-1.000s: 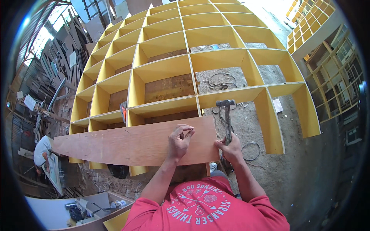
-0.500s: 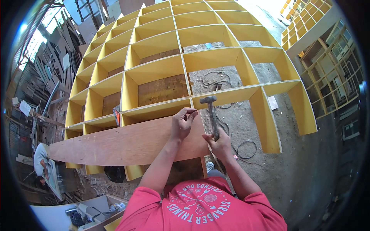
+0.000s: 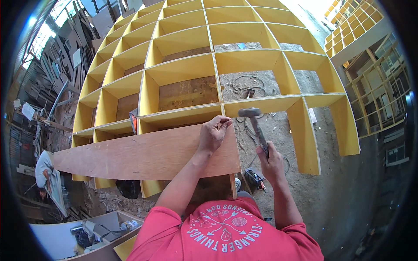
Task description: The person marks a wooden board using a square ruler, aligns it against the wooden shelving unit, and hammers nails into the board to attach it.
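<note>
A long reddish-brown plywood panel (image 3: 130, 156) lies across the near side of a large yellow wooden grid frame (image 3: 183, 93). My left hand (image 3: 213, 135) rests over the panel's right end, fingers pinched near its far right corner. Whatever those fingertips hold is too small to make out. Wrapped round the handle of a hammer (image 3: 257, 124) is my right hand (image 3: 272, 162), just right of the panel's edge. The metal head is raised, to the right of my left fingertips and apart from them. Several thin nail-like bits show on the panel's left part.
An orange-and-black tool (image 3: 133, 121) stands in a compartment left of centre. Below the hammer, a dark device (image 3: 254, 179) lies on the floor with cables. At lower left is an open box (image 3: 115, 230) of supplies. Another person (image 3: 43, 167) is at far left.
My right hand has moved right with the hammer, whose head now sits farther from my left fingertips. My left hand stays pinched at the panel's corner. The view has shifted slightly.
</note>
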`<state>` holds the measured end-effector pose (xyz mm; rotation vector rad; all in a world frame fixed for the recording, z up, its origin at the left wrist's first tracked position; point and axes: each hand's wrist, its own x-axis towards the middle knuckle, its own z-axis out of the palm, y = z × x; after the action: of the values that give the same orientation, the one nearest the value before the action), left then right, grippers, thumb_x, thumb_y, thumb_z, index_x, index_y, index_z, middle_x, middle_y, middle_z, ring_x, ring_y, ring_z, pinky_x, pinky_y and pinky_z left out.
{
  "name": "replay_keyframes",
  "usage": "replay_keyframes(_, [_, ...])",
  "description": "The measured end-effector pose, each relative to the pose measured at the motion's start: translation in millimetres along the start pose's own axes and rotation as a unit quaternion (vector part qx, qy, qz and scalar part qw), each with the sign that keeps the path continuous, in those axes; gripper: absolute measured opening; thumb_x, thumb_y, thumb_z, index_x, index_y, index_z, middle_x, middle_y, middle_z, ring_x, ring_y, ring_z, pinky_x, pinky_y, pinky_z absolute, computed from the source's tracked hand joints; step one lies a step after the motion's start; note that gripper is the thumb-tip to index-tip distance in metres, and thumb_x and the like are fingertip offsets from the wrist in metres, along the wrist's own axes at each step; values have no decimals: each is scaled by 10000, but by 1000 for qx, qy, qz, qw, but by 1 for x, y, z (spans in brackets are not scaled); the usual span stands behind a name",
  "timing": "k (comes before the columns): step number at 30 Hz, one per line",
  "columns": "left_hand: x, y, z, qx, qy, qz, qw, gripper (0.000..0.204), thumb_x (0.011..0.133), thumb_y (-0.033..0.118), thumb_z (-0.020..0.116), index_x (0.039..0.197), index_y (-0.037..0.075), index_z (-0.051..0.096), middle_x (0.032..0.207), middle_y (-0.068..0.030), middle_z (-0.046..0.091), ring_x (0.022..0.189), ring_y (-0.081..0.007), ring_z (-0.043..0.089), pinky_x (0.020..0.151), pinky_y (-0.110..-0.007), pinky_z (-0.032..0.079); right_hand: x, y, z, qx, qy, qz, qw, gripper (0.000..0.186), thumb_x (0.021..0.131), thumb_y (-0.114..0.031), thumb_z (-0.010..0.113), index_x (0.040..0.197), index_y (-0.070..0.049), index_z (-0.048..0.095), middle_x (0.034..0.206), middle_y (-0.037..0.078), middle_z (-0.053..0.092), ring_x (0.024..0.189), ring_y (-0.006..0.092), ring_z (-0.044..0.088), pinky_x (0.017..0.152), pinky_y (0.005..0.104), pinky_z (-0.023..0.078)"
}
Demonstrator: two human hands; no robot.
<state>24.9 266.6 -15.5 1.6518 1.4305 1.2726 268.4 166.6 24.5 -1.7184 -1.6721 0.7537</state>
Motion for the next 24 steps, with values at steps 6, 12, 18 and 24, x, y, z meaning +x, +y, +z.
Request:
replay_keyframes(6, [0,6,-2,-5,-8,-29,1000,189,986,188,834,1052,12,813,888,-98,826,772,-86,702,701,-298,557,0,-18,-23,-43,35,-89,994,365,1061,-362,714,1236,-44,676,823,208,710,756,431,725,662,492,535])
replay_keyframes(12, [-1,0,-1,12,-19,-20,1000,221,986,228,826,1064,23,802,924,-174,814,813,-264,797,718,-371,588,2,-29,-30,-107,55,-148,982,356,1052,-352,721,1237,-49,690,915,200,757,802,405,760,669,487,578])
replay_keyframes(18, [1,-1,0,10,-24,-10,1000,201,979,215,830,1047,27,807,918,-175,811,811,-273,796,719,-367,585,6,-21,-26,-154,46,-159,974,368,1053,-369,714,1238,-51,697,960,193,769,802,402,765,670,497,586])
replay_keyframes(24, [0,-1,1,-5,-13,19,1000,165,979,154,820,1061,11,820,883,-137,819,763,-119,708,713,-328,558,5,-26,-32,-147,43,-150,977,366,1057,-386,702,1236,-68,683,933,183,762,781,413,755,657,511,581])
